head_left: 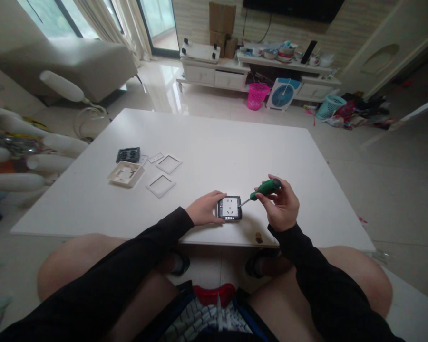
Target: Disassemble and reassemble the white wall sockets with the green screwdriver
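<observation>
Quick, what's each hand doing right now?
Left hand: closed around the socket's left side, holding it.
Right hand: closed on the green screwdriver, its tip at the socket's right edge.

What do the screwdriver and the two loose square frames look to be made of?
Screwdriver: green, probably plastic or rubber handle; slim grey shaft, likely metal.
Loose square frames: thin, white, smooth-looking, probably molded plastic; gloss unclear.

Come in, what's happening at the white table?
Left hand steadying socket unit. Right hand holding green screwdriver, tip at unit's right edge. Loose frames lie off to the left.
</observation>
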A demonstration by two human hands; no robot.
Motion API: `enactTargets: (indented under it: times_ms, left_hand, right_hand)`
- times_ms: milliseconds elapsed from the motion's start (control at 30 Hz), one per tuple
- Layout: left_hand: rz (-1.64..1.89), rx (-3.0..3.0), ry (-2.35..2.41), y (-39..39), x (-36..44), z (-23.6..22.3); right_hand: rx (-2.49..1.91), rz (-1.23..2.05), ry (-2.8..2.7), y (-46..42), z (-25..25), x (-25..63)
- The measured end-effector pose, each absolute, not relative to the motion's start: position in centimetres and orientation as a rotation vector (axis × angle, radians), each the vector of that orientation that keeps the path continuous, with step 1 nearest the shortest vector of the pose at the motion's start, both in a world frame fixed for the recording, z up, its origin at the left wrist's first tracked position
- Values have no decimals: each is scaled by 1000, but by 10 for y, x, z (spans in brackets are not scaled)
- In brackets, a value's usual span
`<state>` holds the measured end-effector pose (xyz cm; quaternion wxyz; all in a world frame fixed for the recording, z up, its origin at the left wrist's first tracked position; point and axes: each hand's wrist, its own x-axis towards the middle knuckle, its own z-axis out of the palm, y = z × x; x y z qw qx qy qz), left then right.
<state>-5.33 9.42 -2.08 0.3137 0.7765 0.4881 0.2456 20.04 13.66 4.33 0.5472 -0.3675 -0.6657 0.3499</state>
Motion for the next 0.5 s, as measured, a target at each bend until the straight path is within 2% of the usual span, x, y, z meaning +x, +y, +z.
enactTargets:
  times_ms: [500]
  left_hand:
    - [636, 2049, 1297, 94, -52, -20]
  right_hand:
    - [-883, 822, -1619, 138, 42, 200]
